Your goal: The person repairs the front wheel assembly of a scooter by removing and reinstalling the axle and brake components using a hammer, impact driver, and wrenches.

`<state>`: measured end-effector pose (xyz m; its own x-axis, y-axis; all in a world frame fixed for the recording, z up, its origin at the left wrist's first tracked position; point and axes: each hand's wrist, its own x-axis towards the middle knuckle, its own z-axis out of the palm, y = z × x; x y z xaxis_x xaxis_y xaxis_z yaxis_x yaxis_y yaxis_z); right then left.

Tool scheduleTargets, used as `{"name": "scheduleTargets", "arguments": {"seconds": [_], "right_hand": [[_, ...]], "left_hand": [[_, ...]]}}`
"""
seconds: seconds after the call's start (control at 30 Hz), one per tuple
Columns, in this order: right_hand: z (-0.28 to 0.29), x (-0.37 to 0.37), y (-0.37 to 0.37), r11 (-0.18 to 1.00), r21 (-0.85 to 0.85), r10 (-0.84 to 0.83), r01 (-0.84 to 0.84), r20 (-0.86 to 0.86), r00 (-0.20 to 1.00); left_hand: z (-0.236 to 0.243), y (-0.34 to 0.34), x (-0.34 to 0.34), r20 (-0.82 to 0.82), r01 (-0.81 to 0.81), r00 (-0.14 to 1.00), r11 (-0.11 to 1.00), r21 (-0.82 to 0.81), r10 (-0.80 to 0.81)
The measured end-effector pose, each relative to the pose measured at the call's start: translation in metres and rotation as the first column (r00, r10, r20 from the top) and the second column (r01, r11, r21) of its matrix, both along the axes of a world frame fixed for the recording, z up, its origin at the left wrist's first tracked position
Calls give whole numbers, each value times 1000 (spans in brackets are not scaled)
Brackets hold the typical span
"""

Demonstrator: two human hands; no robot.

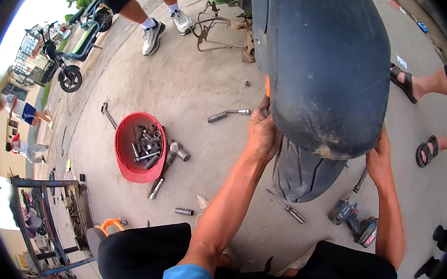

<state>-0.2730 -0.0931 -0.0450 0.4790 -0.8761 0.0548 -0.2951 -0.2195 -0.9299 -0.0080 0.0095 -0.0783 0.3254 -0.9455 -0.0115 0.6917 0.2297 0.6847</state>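
Observation:
A large dark, dusty mudguard covers the upper part of a black tyre in front of me. My left hand is closed on the mudguard's left edge, just below an orange reflector. At the lower right edge, my right hand grips the mudguard too, its fingertips hidden behind it. Below the tyre lies a screwdriver-like tool with a metal handle. A cordless impact wrench rests on the ground near my right forearm.
A red helmet holds several sockets, with a hammer beside it. A jointed socket tool and a loose socket lie on the concrete. People stand ahead and at right, wearing sneakers and sandals. A metal rack stands left.

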Motion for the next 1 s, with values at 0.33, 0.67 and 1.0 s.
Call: {"name": "scheduleTargets", "arguments": {"seconds": [0.33, 0.67, 1.0], "right_hand": [[9, -22, 64, 985, -158, 81, -64, 101, 992], [-2, -22, 91, 991, -73, 105, -111, -70, 992], [-11, -5, 99, 984, 26, 171, -176, 123, 978]], "left_hand": [[-1, -17, -30, -113, -303, 945, 951, 55, 307], [2, -25, -47, 240, -431, 884, 899, 79, 402], [23, -9, -21, 122, -263, 963, 933, 248, 239]]}}
